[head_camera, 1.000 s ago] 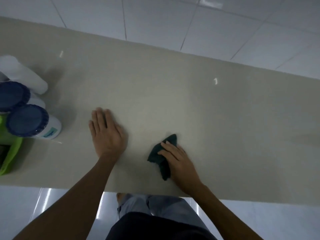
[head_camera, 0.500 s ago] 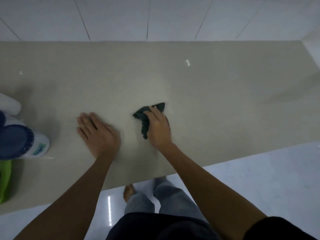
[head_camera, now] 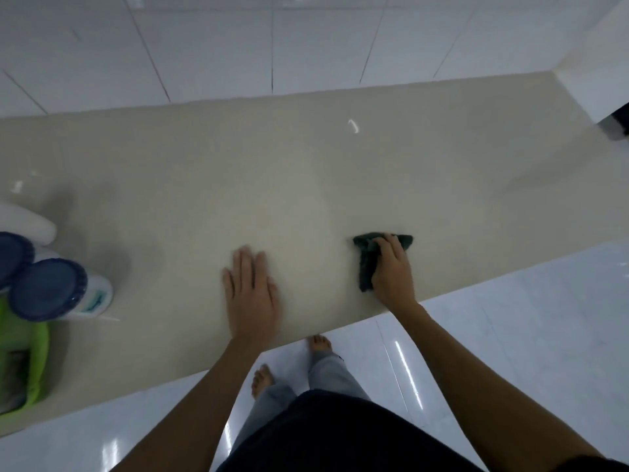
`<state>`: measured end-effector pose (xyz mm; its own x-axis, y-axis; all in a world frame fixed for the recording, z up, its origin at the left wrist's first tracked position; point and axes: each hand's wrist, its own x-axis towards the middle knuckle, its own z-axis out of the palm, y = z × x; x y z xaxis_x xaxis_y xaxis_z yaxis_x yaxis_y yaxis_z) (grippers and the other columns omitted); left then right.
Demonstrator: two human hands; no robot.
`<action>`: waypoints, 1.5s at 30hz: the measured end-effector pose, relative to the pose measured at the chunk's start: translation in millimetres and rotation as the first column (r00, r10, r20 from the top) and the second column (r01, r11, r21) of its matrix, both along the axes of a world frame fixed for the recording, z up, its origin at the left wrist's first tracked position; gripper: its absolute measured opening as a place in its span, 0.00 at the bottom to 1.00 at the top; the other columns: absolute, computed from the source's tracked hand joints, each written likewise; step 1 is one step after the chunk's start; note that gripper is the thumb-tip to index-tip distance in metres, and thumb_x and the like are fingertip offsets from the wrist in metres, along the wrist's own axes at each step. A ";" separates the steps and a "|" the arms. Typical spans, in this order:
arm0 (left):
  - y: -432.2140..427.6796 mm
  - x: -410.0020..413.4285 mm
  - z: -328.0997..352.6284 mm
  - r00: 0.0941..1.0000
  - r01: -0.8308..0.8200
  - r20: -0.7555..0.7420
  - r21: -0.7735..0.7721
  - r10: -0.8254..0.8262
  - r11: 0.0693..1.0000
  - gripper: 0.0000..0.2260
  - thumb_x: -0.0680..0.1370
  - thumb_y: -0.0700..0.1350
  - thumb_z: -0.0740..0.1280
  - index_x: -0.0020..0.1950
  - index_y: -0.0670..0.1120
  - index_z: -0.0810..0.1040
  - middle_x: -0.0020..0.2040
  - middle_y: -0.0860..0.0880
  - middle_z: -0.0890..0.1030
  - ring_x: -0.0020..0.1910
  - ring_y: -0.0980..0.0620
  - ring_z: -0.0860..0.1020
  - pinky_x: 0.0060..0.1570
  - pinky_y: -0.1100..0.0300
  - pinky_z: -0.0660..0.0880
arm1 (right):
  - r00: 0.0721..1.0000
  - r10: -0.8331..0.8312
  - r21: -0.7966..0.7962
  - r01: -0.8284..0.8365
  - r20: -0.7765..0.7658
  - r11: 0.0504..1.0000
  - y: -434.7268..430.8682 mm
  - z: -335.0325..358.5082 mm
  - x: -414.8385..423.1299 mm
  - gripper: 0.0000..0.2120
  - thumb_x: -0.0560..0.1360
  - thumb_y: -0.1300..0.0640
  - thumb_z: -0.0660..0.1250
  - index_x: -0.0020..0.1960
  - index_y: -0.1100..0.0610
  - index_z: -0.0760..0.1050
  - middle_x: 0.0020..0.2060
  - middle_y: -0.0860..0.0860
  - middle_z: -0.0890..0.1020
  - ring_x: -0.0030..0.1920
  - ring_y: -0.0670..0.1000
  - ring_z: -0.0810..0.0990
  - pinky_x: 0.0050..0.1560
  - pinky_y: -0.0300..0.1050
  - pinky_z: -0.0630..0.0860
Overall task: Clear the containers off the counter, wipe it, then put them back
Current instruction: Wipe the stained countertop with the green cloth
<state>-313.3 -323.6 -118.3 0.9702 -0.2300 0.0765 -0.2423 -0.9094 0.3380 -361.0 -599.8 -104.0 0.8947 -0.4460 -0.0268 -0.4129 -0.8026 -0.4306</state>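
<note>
The right hand (head_camera: 391, 275) grips a small dark green rag (head_camera: 366, 270) on the smooth beige counter (head_camera: 306, 172). The left hand (head_camera: 252, 296) lies flat, fingers straight. The white tubs with blue lids (head_camera: 47, 289) stand far left. Press down, rub every bit, edges too

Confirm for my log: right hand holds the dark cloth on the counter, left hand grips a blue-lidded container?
No. In the head view the left hand lies flat on the counter, holding nothing; the right hand does hold the dark cloth.
</note>
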 end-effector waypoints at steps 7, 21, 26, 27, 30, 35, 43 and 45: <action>-3.3 -8.0 4.3 1.000 -0.010 -0.015 0.078 0.011 0.997 0.24 0.82 0.48 0.48 0.78 0.44 0.58 0.79 0.42 0.56 0.79 0.44 0.52 0.76 0.42 0.49 | 0.983 0.170 0.039 -0.173 0.068 0.984 86.7 4.2 31.4 0.24 0.75 0.68 0.62 0.70 0.58 0.72 0.74 0.59 0.68 0.76 0.62 0.62 0.74 0.61 0.62; -2.6 -3.4 4.9 1.000 -0.021 -0.021 0.080 0.022 0.997 0.24 0.81 0.47 0.51 0.78 0.45 0.58 0.79 0.42 0.56 0.79 0.45 0.52 0.76 0.43 0.49 | 0.951 0.305 -0.125 -0.309 -0.049 0.943 89.8 4.7 -0.5 0.20 0.82 0.46 0.54 0.72 0.48 0.66 0.77 0.52 0.63 0.78 0.54 0.57 0.74 0.60 0.59; -2.8 -5.5 4.8 1.000 -0.020 -0.010 0.082 0.021 0.996 0.24 0.82 0.47 0.51 0.77 0.45 0.59 0.79 0.42 0.56 0.79 0.44 0.52 0.77 0.43 0.49 | 0.943 0.281 -0.260 -0.321 -0.181 0.911 94.3 7.1 -9.1 0.27 0.81 0.37 0.48 0.77 0.45 0.59 0.79 0.56 0.57 0.79 0.58 0.53 0.75 0.67 0.49; -2.6 -6.2 4.8 1.000 -0.020 -0.005 0.082 0.020 0.996 0.24 0.82 0.47 0.51 0.78 0.45 0.59 0.79 0.42 0.56 0.79 0.45 0.52 0.77 0.43 0.49 | 0.943 0.275 -0.288 -0.320 -0.188 0.903 95.8 7.1 -11.4 0.28 0.81 0.36 0.48 0.78 0.45 0.58 0.79 0.58 0.56 0.79 0.59 0.53 0.75 0.69 0.48; -2.9 -7.6 6.3 1.000 -0.023 -0.004 0.075 0.023 0.997 0.24 0.81 0.47 0.51 0.78 0.45 0.58 0.79 0.42 0.56 0.79 0.45 0.52 0.77 0.43 0.49 | 0.935 0.291 -0.348 -0.347 -0.203 0.871 96.7 11.4 -12.3 0.28 0.81 0.37 0.47 0.78 0.46 0.60 0.79 0.59 0.57 0.78 0.62 0.54 0.74 0.70 0.47; -5.4 -6.2 8.1 1.000 -0.025 -0.015 0.069 0.027 0.997 0.24 0.81 0.48 0.50 0.77 0.45 0.58 0.79 0.42 0.56 0.79 0.45 0.51 0.76 0.43 0.49 | 0.951 0.254 -0.211 -0.288 -0.175 0.934 107.8 9.9 1.1 0.26 0.82 0.41 0.49 0.78 0.46 0.59 0.78 0.58 0.58 0.78 0.61 0.55 0.75 0.66 0.52; -6.8 -7.9 9.0 0.999 -0.028 -0.024 0.065 0.030 0.997 0.24 0.81 0.47 0.51 0.77 0.45 0.59 0.79 0.42 0.56 0.79 0.45 0.51 0.76 0.43 0.49 | 0.945 0.308 -0.212 -0.326 -0.112 0.921 102.0 4.2 -13.8 0.23 0.83 0.44 0.49 0.78 0.45 0.60 0.78 0.56 0.59 0.78 0.58 0.55 0.76 0.61 0.54; -6.6 -6.1 10.1 0.999 -0.028 -0.030 0.063 0.030 0.998 0.24 0.81 0.47 0.51 0.77 0.45 0.59 0.79 0.42 0.57 0.79 0.45 0.52 0.76 0.43 0.49 | 0.950 0.295 -0.204 -0.311 -0.108 0.928 102.1 5.5 -7.8 0.23 0.83 0.44 0.49 0.77 0.45 0.61 0.77 0.56 0.60 0.78 0.58 0.56 0.76 0.62 0.54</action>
<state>-319.4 -330.2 -108.2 0.9781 -0.2054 0.0332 -0.2062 -0.9353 0.2874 -368.9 -497.8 -98.5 0.9872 -0.1565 -0.0316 -0.1597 -0.9645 -0.2104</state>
